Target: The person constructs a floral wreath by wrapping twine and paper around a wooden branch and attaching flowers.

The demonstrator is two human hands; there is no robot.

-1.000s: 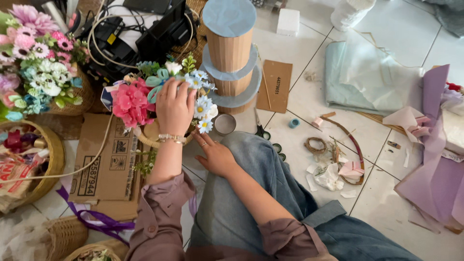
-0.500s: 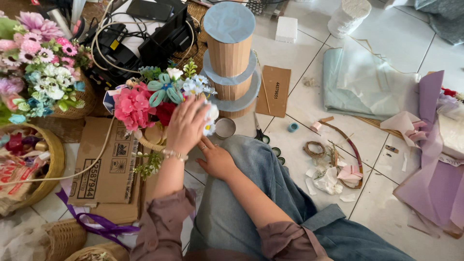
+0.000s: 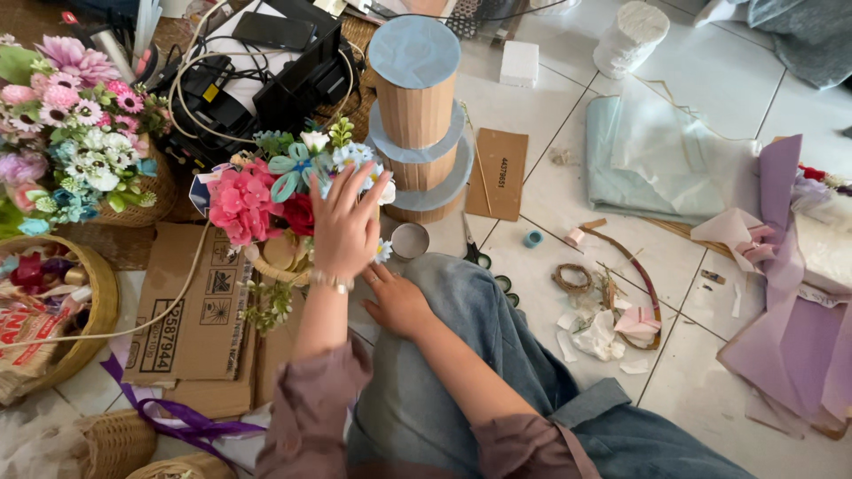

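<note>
Sliding rightward off the bouquet, her left hand lay fingers spread on its white daisies, the right hand flat and loose just below; flowers mostly placed, unwrapped yet.

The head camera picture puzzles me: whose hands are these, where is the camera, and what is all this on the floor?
The camera sits on a person's head and looks down, so you see their own arms and denim-clad knee. The left hand is spread over a flower arrangement of pink, red and pale blue blooms in a small basket. The right hand lies by the knee, holding nothing I can see. Around them on the tiled floor: a stacked cardboard tower, flattened cardboard, purple ribbon, scissors and lilac wrapping paper.
</note>
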